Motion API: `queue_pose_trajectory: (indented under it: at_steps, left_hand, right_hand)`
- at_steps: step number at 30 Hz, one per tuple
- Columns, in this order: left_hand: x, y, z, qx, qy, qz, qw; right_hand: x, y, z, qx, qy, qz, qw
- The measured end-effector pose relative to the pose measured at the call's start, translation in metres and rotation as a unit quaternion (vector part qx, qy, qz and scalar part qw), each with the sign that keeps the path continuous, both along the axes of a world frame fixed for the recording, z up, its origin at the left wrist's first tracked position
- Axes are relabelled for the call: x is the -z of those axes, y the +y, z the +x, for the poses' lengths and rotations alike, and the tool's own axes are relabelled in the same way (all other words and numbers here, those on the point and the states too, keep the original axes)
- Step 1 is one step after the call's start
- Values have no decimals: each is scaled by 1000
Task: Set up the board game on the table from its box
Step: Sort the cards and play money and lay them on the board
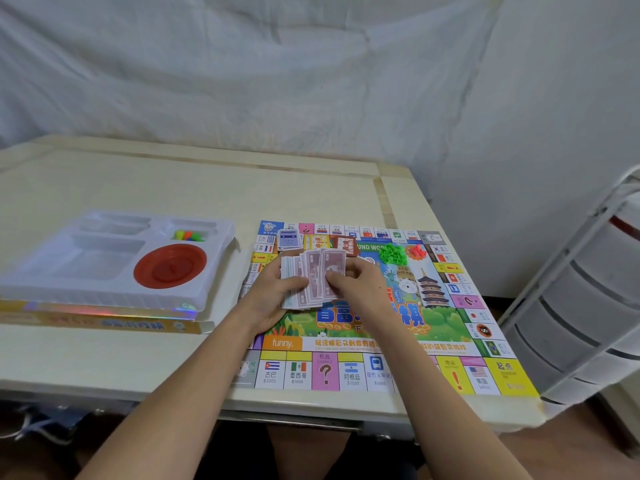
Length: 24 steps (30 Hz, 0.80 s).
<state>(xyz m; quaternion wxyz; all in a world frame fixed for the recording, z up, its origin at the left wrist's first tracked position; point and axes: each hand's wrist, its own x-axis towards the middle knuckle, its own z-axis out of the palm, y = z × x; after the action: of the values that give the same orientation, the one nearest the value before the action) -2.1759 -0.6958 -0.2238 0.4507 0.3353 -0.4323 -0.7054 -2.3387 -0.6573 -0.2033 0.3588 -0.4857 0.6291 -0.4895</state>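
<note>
The colourful game board (pixel 381 344) lies flat on the right half of the table. Above its middle, my left hand (pixel 273 296) grips a fanned stack of paper play money (pixel 313 277) from below. My right hand (pixel 360 289) pinches the rightmost reddish notes of that fan. On the board's far side lie a purple card stack (pixel 290 238), a yellow card stack (pixel 317 242), a brown card stack (pixel 346 244), a heap of green houses (pixel 392 253) and a heap of red pieces (pixel 416 252).
The white plastic box insert (pixel 104 268) sits on the yellow game box (pixel 104 322) at the left. It holds a red round dish (pixel 170 266) and several coloured pawns (pixel 188 235). A white rack (pixel 595 306) stands right of the table.
</note>
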Motion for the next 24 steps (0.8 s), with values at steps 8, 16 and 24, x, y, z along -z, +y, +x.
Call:
queue_pose_trajectory:
  at_steps: [8,16,24]
  left_hand:
    - [0,0,-1,-3,-4,4,1000]
    - [4,-3,-2,-26,-18,0,999]
    - [3,1,-3,-43,-22,-7,999]
  right_hand:
    - [-3,-1,1,4,19,-7,1000]
    - [-6,2,-10,-45,-60,20,997]
    - [-4,-3,1,-21,43,10,999]
